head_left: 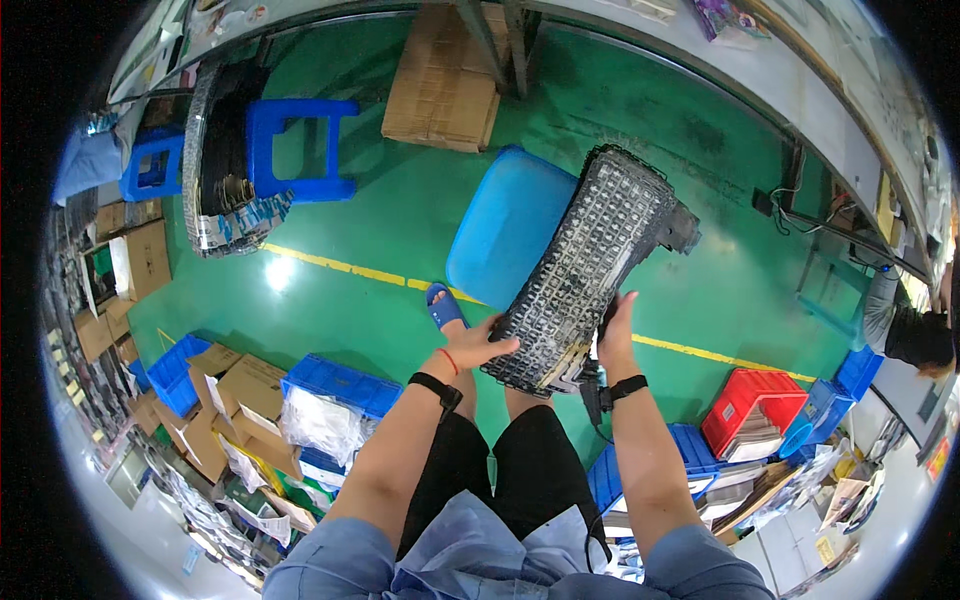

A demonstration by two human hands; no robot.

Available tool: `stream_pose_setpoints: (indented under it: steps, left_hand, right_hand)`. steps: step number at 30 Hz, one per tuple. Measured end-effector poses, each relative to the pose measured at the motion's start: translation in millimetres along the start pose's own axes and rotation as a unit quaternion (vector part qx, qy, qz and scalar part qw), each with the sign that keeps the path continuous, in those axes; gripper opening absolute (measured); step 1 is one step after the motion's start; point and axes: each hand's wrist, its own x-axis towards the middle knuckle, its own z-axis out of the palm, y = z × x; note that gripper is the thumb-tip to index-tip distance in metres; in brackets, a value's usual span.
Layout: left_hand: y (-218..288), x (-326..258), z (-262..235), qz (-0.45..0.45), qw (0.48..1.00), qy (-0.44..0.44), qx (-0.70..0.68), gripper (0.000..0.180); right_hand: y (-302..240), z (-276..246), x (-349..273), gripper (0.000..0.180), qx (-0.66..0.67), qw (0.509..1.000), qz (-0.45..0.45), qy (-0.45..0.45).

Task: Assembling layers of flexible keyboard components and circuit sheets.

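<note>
Between my two hands is a thick stack of black laptop keyboards [590, 260]. The top one shows rows of key positions outlined in white, and a dark flap or ribbon juts from the stack's right side. My left hand [478, 345] grips the near left corner, thumb over the top. On the near right side my right hand [617, 335] holds the edge with its thumb up; its other fingers are mostly hidden. Below and partly behind the stack stands a blue plastic stool [508, 225], apart from my hands.
Blue stools [300, 105] and another keyboard stack [212, 190] stand at the far left. A cardboard box [440, 110] lies under the far bench [680, 50]. Cartons [250, 385] and a blue crate [345, 385] sit behind left, a red crate [752, 405] at right. A person [910, 330] is at the right edge.
</note>
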Motion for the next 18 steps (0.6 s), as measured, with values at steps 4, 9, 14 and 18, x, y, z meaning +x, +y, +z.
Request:
stream_pose_setpoints:
  steps: [4,9,14,18]
  left_hand:
    - [57,12,-8,0.062,0.983,0.129,-0.112,0.064]
    - [99,73,-13,0.21,0.957,0.19,-0.064,0.061]
    - [145,74,5,0.175,0.971,0.078,-0.146,0.063]
    - [156,71,15,0.18,0.964,0.089,-0.175,0.078]
  right_hand:
    - [-29,-37,42,0.092,0.087,0.989,-0.106,-0.062]
    - [-43,19,37,0.084,0.164,0.979,-0.103,-0.062]
    - [-60,37,20,0.076,0.186,0.972,-0.14,-0.034]
    - [-48,14,52,0.077,0.148,0.979,-0.121,-0.075]
